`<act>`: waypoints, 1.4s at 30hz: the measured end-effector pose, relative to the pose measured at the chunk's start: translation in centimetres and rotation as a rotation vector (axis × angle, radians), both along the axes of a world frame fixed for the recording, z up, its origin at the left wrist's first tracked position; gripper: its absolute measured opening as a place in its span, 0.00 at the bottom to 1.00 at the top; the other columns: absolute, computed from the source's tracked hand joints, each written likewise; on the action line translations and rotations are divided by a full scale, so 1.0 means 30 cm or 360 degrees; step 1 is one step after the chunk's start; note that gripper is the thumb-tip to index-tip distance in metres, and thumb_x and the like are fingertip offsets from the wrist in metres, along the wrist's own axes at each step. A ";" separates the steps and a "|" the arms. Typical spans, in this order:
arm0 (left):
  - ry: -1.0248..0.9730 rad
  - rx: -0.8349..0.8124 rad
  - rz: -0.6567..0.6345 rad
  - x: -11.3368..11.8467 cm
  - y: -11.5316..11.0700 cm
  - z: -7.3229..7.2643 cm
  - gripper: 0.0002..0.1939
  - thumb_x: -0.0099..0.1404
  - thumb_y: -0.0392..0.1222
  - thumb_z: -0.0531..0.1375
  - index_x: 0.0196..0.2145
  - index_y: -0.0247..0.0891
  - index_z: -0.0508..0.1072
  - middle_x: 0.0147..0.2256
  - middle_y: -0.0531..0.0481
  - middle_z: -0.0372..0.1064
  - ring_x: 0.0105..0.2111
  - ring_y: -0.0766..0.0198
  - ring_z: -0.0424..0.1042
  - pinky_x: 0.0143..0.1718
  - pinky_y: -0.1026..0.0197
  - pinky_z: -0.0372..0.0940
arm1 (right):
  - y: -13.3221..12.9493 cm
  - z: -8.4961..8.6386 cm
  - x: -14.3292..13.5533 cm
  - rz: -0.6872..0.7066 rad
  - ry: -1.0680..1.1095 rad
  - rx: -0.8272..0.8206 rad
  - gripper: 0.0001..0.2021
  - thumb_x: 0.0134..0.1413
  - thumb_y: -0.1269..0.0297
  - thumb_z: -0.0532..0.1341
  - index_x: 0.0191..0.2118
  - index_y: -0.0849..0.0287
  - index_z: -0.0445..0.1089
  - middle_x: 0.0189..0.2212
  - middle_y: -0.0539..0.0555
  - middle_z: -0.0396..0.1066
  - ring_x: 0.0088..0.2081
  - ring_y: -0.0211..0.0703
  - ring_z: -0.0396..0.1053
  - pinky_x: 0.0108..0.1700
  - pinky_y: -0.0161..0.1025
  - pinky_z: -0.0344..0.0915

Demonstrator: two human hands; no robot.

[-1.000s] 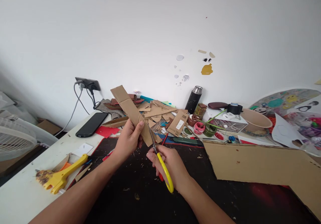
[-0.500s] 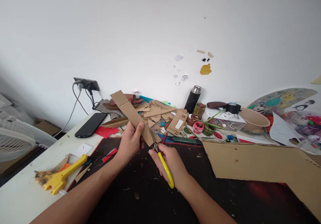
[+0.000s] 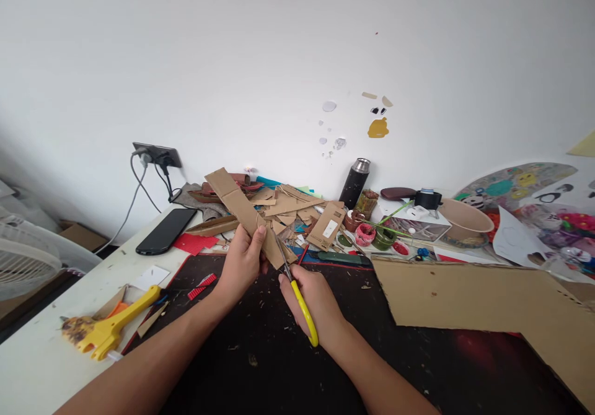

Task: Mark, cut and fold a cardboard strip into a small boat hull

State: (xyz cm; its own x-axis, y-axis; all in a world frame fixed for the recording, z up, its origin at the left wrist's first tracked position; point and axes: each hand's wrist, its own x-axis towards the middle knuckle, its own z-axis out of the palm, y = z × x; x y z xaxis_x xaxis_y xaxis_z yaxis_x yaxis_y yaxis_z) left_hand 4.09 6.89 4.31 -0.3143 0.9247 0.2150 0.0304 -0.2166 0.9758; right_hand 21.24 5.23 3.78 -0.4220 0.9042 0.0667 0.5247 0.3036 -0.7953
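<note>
My left hand [image 3: 242, 260] is closed on a long, narrow cardboard strip [image 3: 236, 201], thumb on top, with the strip slanting up to the left. The fingers of my right hand [image 3: 311, 297] are wrapped round scissors with yellow handles [image 3: 304, 313]. Their metal blades point up and away, at the lower right end of the strip, where a narrow sliver of cardboard stands out beside them. Both hands are over a dark mat [image 3: 260, 353]. Behind them lies a heap of cardboard scraps [image 3: 290, 204].
A yellow glue gun [image 3: 109, 328] and a black phone [image 3: 166, 231] lie at the left. Paint jars [image 3: 365, 234] and a black flask [image 3: 355, 183] stand at the back. A large cardboard sheet [image 3: 465, 294] covers the right side. A fan [image 3: 28, 254] is at far left.
The view has shifted slightly, so the background sits a little further left. My hands still hold the strip and scissors, and the scissors' handles look slightly closer together.
</note>
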 end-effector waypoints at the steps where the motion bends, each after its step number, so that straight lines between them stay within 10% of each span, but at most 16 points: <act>1: -0.0004 -0.0002 0.0001 0.000 0.001 -0.001 0.23 0.71 0.66 0.60 0.40 0.45 0.58 0.17 0.65 0.60 0.10 0.66 0.61 0.10 0.66 0.53 | 0.000 0.000 -0.001 -0.0004 -0.0011 0.0000 0.15 0.69 0.58 0.60 0.29 0.54 0.63 0.20 0.48 0.63 0.22 0.39 0.56 0.29 0.36 0.51; 42: 0.0029 -0.0023 -0.0050 -0.011 0.006 0.016 0.27 0.68 0.69 0.61 0.38 0.45 0.57 0.18 0.66 0.60 0.10 0.66 0.62 0.09 0.66 0.53 | -0.004 -0.001 0.008 0.0018 -0.0052 -0.0003 0.12 0.69 0.57 0.61 0.33 0.54 0.70 0.19 0.48 0.71 0.20 0.40 0.70 0.28 0.33 0.58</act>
State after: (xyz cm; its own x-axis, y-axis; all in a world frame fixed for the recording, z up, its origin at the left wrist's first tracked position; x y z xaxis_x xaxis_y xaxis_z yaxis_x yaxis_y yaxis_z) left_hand 3.76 7.06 4.78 -0.2812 0.9370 0.2071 0.0416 -0.2037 0.9781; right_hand 21.48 5.11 3.76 -0.4339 0.8995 0.0513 0.5471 0.3082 -0.7782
